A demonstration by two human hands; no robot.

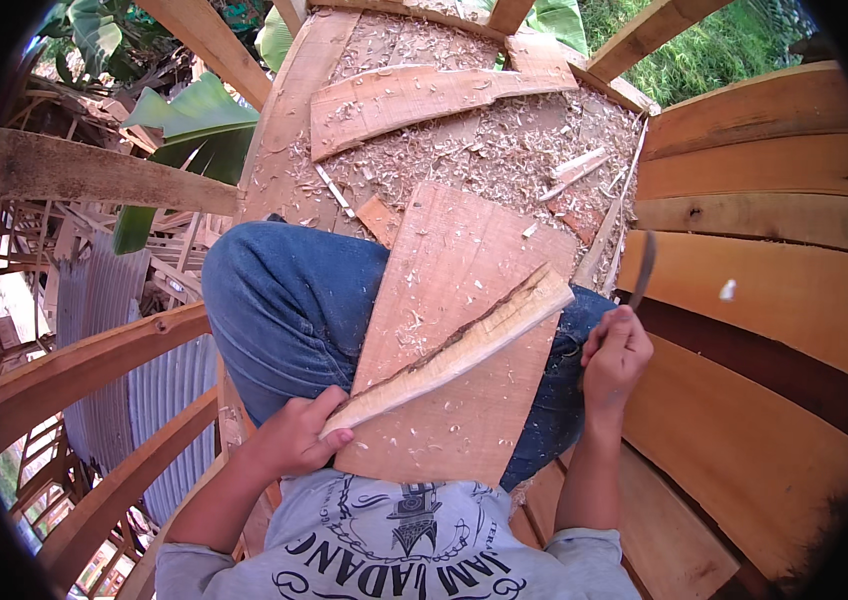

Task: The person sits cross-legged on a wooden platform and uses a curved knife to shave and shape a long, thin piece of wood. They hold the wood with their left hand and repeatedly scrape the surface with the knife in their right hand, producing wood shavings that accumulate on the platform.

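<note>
Two hands (pixel 294 437) (pixel 618 362) (both curled), well apart

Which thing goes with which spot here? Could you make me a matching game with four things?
Things:
1. Knife
2. Flat board
3. Long plank
4. Pale stick

Spots:
A. Lying among shavings, beyond the knees
B. Gripped at its near end by the left hand
C. Held in the right hand
D. Resting on the jeans, beneath the stick

Pairs: 1-C, 2-D, 3-A, 4-B
</note>
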